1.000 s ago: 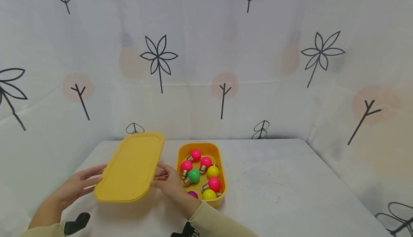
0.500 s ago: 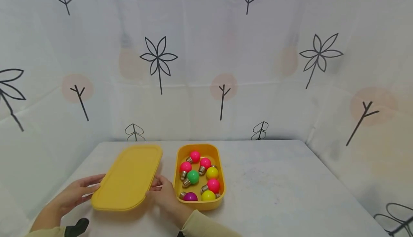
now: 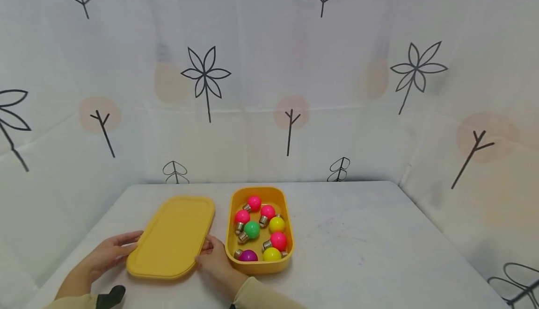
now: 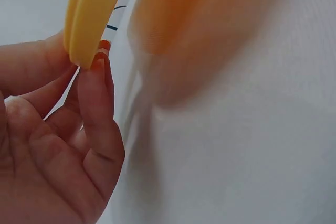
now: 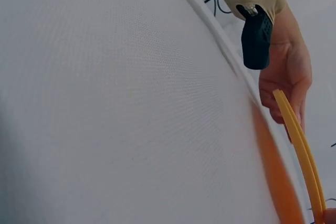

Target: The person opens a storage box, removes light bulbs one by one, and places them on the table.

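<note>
A flat yellow lid (image 3: pixel 172 236) is held between both hands, left of the yellow box (image 3: pixel 269 267). At its left edge is my left hand (image 3: pixel 103 257); in the left wrist view the thumb and fingers of my left hand (image 4: pixel 58 140) pinch the lid's rim (image 4: pixel 89 24). My right hand (image 3: pixel 219 264) grips the lid's right edge, beside the box's near left corner. The right wrist view shows the lid (image 5: pixel 302 153) edge-on, with the left hand (image 5: pixel 286 77) at its far end. The lid looks just above the table, though contact cannot be told.
Inside the box lie several toy bulbs: pink (image 3: pixel 278 241), green (image 3: pixel 252 230), yellow (image 3: pixel 277 225) and purple (image 3: pixel 248 255). The white table (image 3: pixel 358 243) extends right of the box. Behind it hangs a pale patterned cloth (image 3: pixel 252 140).
Both hands have lowered the lid toward the table, and it lies flatter. Over the last half second it has shifted slightly right, toward the box. The box and bulbs have stayed put.
</note>
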`<move>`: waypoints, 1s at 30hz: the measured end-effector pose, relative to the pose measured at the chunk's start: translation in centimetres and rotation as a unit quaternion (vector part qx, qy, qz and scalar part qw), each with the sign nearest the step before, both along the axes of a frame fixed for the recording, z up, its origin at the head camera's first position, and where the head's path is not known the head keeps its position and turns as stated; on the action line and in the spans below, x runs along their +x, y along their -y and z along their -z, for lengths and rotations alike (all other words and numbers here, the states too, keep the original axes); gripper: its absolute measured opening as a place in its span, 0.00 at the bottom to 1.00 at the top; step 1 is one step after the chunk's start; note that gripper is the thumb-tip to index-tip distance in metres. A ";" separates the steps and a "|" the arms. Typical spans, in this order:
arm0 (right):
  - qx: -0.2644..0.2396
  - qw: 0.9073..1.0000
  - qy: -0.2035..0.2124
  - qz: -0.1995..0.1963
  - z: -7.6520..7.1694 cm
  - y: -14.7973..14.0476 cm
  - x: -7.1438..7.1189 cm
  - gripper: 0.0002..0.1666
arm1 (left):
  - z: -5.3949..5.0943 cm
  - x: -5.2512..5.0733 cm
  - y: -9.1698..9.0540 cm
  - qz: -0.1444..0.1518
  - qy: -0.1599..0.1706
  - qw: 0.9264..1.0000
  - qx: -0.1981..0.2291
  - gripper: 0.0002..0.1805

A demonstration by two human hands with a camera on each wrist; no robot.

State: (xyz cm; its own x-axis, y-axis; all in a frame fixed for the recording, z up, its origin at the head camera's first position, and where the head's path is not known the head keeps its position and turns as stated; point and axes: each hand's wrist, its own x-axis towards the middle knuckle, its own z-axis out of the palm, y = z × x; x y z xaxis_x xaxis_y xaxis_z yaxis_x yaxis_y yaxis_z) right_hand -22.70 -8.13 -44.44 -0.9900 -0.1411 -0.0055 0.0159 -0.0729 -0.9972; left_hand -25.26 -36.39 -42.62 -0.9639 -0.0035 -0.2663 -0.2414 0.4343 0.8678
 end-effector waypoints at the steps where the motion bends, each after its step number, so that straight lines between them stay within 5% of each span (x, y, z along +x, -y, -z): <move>1: 0.005 1.000 -0.004 0.002 0.1 0.0 -0.1 0.31 | 0.0 0.0 -0.1 0.004 -0.002 1.000 -0.001 0.40; 9: 0.049 0.998 -0.014 0.024 0.3 0.2 0.1 0.23 | 0.2 0.0 -0.6 -0.008 0.014 1.000 0.002 0.38; 16: 0.083 0.995 0.017 0.046 -0.3 0.4 0.6 0.23 | 0.2 0.1 -0.8 -0.003 0.013 1.000 -0.023 0.35; 21: 0.061 0.996 0.047 0.046 -0.8 0.5 0.7 0.24 | -0.2 0.0 -1.0 -0.017 0.018 0.999 -0.048 0.34; 30: -0.015 0.999 0.048 -0.018 -2.4 0.4 0.6 0.23 | -0.8 0.1 -1.5 -0.028 -0.010 0.997 -0.066 0.35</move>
